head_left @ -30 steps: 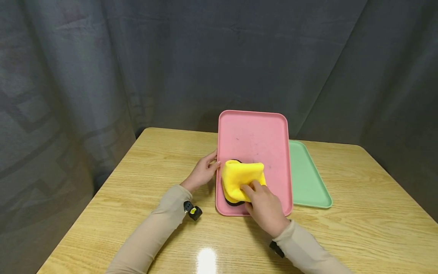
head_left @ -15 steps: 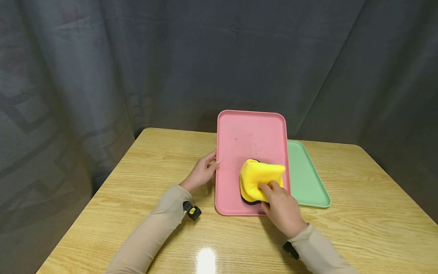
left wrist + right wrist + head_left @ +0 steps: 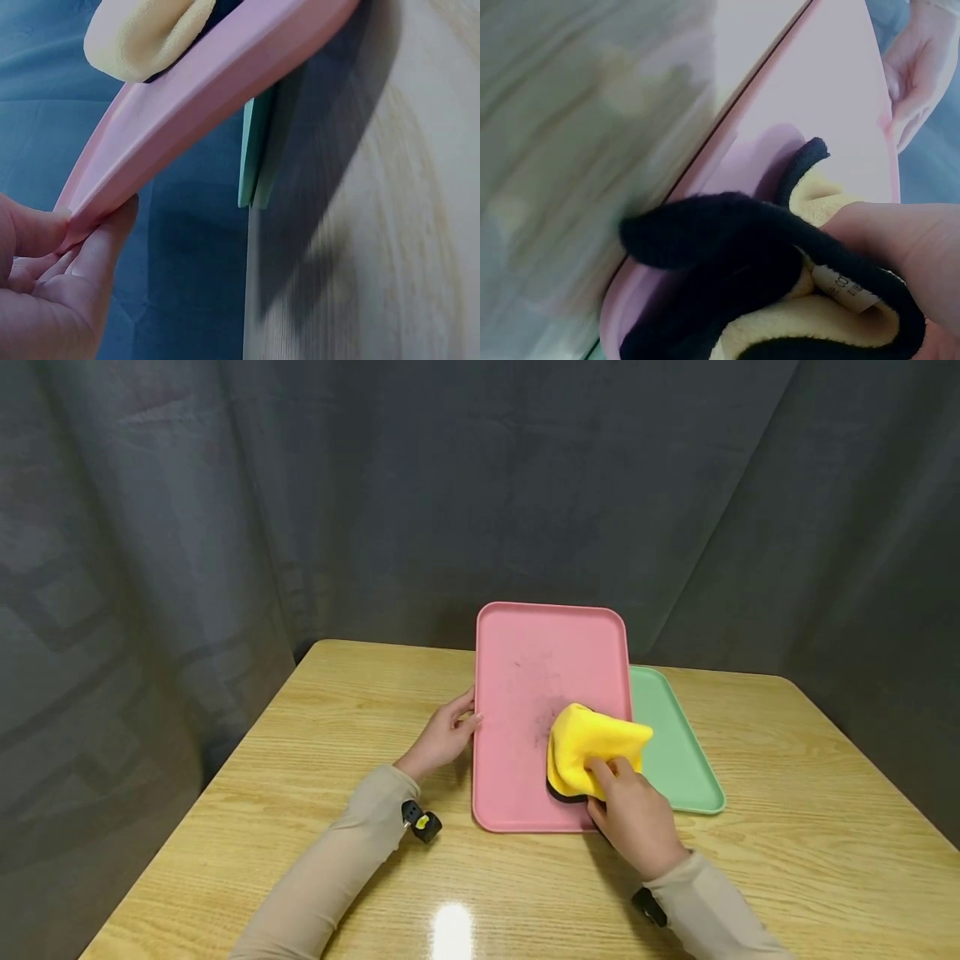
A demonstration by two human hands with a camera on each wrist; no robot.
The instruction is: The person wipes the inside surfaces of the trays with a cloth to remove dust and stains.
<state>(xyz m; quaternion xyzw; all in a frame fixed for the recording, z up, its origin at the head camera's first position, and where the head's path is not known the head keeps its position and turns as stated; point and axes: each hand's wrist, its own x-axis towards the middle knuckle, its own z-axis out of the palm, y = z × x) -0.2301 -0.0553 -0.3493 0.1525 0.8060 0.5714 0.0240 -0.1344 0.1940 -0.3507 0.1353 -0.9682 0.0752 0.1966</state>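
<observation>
A pink tray [image 3: 510, 777] is held tilted, its far end raised. Its left rim is pinched between the thumb and fingers of my left hand [image 3: 441, 742]; the left wrist view shows the thumb on the inner side and fingers behind the tray [image 3: 157, 131]. My right hand [image 3: 636, 820] grips a folded cloth [image 3: 588, 747], yellow on one face and dark on the other, over the tray's lower right part and past its right rim. In the right wrist view a white label shows on the cloth [image 3: 697, 232]. Dark smudges mark the tray's middle.
A green tray [image 3: 678, 760] lies on the wooden table [image 3: 810, 827], partly behind the pink one. A dark grey curtain [image 3: 450, 485] hangs beyond the table's far edge. Both forearms wear light sleeves with small black devices at the wrists.
My right hand has slid the cloth rightward across the pink tray, from its lower left to its right rim. Grey smudges in the tray's middle look plainer. The left hand has hardly moved.
</observation>
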